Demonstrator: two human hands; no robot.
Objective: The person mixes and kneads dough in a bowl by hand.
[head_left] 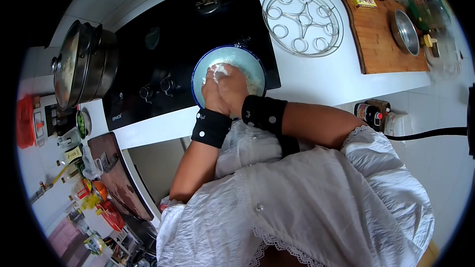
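Observation:
A pale bowl with a blue rim sits at the front edge of the black gas hob. Inside it, my left hand and my right hand press close together, both closed with the fingers curled down. White floury dough shows at the knuckles, and loose white crumbs lie on the bowl's inner side. Most of the dough is hidden beneath my hands. Each wrist wears a black band.
A stacked steel steamer pot stands left of the hob. A round wire rack lies to the right. Beyond it, a wooden board carries a steel bowl and a small yellow box.

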